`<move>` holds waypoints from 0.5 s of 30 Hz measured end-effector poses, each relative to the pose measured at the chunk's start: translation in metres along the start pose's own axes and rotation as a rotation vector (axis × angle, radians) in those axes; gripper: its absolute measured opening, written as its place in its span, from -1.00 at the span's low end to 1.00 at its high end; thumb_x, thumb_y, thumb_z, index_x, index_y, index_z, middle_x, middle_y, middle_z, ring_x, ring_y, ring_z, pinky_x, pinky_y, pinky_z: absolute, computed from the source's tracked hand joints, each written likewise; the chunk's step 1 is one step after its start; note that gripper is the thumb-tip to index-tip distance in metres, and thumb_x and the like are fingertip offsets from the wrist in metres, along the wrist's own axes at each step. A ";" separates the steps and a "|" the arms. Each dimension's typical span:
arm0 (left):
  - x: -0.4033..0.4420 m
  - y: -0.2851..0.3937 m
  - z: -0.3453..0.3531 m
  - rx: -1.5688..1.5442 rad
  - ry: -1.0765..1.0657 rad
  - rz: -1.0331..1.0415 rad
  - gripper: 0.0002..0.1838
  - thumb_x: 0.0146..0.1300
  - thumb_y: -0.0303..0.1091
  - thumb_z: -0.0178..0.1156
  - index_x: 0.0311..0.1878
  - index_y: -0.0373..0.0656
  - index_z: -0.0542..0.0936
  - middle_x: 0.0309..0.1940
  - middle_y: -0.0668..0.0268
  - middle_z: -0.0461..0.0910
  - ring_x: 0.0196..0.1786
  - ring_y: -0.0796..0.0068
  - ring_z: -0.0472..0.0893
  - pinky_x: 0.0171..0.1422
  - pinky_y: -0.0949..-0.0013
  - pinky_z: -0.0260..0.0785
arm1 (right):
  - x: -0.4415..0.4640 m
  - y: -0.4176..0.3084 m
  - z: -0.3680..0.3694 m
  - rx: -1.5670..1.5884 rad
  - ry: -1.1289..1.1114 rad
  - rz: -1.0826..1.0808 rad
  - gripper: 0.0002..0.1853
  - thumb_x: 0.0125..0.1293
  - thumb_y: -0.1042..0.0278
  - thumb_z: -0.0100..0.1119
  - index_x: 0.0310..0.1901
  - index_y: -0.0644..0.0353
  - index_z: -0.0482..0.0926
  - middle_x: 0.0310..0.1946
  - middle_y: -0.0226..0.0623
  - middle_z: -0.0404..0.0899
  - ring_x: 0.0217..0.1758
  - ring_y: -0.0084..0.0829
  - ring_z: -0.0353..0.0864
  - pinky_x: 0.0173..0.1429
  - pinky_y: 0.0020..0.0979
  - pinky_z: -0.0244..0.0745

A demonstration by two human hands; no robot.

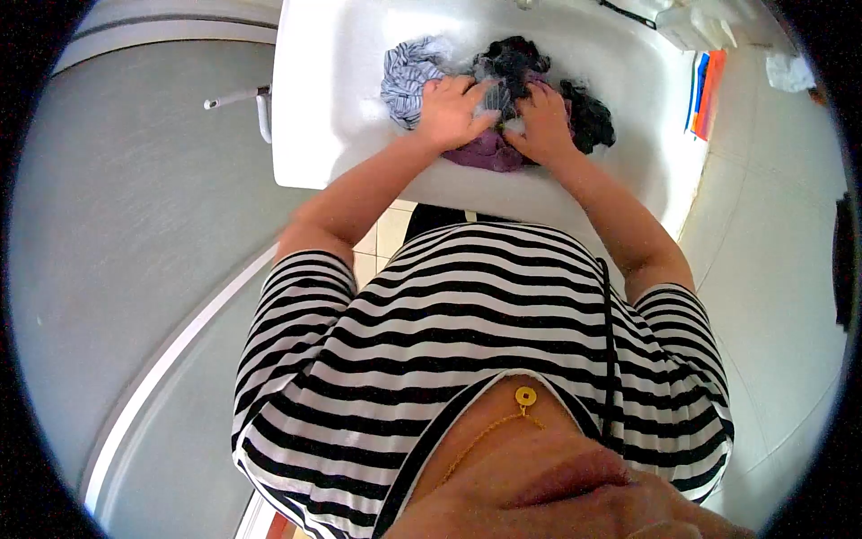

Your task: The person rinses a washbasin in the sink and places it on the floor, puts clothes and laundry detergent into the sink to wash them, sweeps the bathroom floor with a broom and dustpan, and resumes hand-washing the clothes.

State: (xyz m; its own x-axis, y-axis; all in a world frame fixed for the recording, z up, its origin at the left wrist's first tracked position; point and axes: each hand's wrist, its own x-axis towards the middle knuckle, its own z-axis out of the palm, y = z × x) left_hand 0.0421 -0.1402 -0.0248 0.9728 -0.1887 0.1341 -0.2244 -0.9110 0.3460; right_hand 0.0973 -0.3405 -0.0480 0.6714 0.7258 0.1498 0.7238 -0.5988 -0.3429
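A heap of wet clothes lies in a white basin with some suds. My left hand (454, 112) rests on the clothes, fingers spread, between a grey-and-white striped garment (409, 79) and a purple garment (485, 153). My right hand (545, 128) presses down on the purple cloth from the other side, with its fingers apart and its thumb toward the left hand. Beyond the hands is a black garment (514, 61), and another dark piece (590, 117) lies to the right of my right hand. The fingertips are partly lost among the folds.
The white basin (314, 117) has high walls around the clothes. A white tap or pipe fitting (238, 101) juts out at its left. Blue and orange packets (708, 94) stand by the right rim. A dark-handled brush-like item (628, 13) lies at the far edge.
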 end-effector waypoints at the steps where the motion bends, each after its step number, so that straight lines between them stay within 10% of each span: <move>1: 0.005 -0.010 0.015 0.027 0.014 -0.023 -0.44 0.08 0.10 0.11 0.03 -0.11 0.50 -0.10 0.20 0.49 -0.09 0.23 0.47 0.04 0.13 0.14 | 0.008 0.002 0.007 -0.031 -0.057 0.066 -0.44 -0.10 -0.07 0.28 -0.10 0.16 0.53 0.07 0.04 0.34 0.21 0.02 0.25 0.23 -0.04 0.19; 11: 0.127 -0.095 0.092 -0.091 -0.488 -0.323 -0.55 0.22 -0.01 -0.05 -0.01 -0.14 0.53 -0.15 0.14 0.60 -0.08 0.15 0.58 -0.02 0.13 0.35 | 0.078 0.085 0.090 0.049 -0.335 0.598 -0.76 0.18 0.22 -0.01 -0.28 0.19 0.56 -0.24 -0.05 0.57 -0.15 -0.05 0.56 -0.09 -0.10 0.45; 14: 0.121 -0.143 0.171 -0.018 -0.685 -0.108 -0.60 0.25 -0.08 -0.06 -0.07 -0.18 0.55 -0.11 0.10 0.58 -0.08 0.09 0.57 -0.07 0.09 0.41 | 0.090 0.107 0.084 -0.124 -0.426 0.218 -0.76 0.19 0.25 -0.01 -0.25 0.23 0.54 -0.22 -0.07 0.57 -0.12 -0.06 0.55 -0.06 -0.13 0.44; 15: 0.116 -0.143 0.172 -0.132 -0.436 -0.075 -0.62 0.25 -0.10 -0.04 -0.09 -0.18 0.56 -0.08 0.09 0.57 -0.06 0.07 0.56 -0.04 0.08 0.40 | 0.085 0.121 0.081 -0.135 -0.415 0.222 -0.76 0.19 0.25 -0.01 -0.25 0.23 0.54 -0.22 -0.07 0.57 -0.12 -0.06 0.55 -0.06 -0.13 0.44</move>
State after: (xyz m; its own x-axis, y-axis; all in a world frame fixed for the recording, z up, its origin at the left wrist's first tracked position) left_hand 0.1973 -0.0947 -0.2184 0.9134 -0.2865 -0.2891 -0.1305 -0.8789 0.4588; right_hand 0.2289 -0.3236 -0.1518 0.7117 0.6327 -0.3052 0.6029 -0.7731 -0.1969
